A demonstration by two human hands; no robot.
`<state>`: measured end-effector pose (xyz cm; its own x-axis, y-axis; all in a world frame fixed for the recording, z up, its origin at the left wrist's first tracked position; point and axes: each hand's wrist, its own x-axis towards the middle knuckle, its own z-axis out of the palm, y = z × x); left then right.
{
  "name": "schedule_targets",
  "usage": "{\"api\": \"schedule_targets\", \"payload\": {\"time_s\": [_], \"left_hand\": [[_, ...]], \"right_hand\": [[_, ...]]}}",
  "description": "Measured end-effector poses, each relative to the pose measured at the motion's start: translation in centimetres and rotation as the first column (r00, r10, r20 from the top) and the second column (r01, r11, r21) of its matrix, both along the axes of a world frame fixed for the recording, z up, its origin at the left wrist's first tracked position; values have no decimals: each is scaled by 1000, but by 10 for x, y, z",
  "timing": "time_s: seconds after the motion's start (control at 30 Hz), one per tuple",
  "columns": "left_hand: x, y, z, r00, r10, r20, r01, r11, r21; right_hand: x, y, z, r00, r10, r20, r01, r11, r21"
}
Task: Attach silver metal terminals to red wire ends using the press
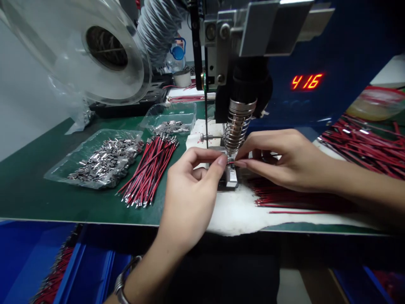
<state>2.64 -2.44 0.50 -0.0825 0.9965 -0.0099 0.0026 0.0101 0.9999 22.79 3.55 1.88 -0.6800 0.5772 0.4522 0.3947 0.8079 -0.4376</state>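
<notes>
At the soldering fixture [232, 177], under the coiled spring tool head [238, 120], my two hands meet fingertip to fingertip. My right hand [281, 158] pinches a short red and black wire [230, 162], its end lying over the metal block. From the other side my left hand [196, 190] is closed in a pinch, thumb against index finger; what sits between them is hidden. Below my right hand several red and black wires [284, 198] lie side by side on the white sheet [234, 219].
Left on the green table [28, 181] are a clear tray of small metal parts [104, 162], a smaller tray [172, 120] and a wire bundle [152, 169]. The blue machine [303, 105] reads 416. More wires [370, 143] lie right. Blue bins [91, 270] stand below.
</notes>
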Motion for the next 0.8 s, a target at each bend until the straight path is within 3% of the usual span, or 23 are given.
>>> {"api": "schedule_targets", "payload": {"time_s": [0.23, 0.8], "left_hand": [[-2, 0, -10, 997, 65, 29, -64, 998, -7], [0, 0, -9, 998, 58, -17, -58, 998, 31]], "right_hand": [[0, 0, -1, 1000, -6, 1, 6, 1000, 2], [-1, -1, -1, 1000, 5, -8, -4, 999, 43]]}}
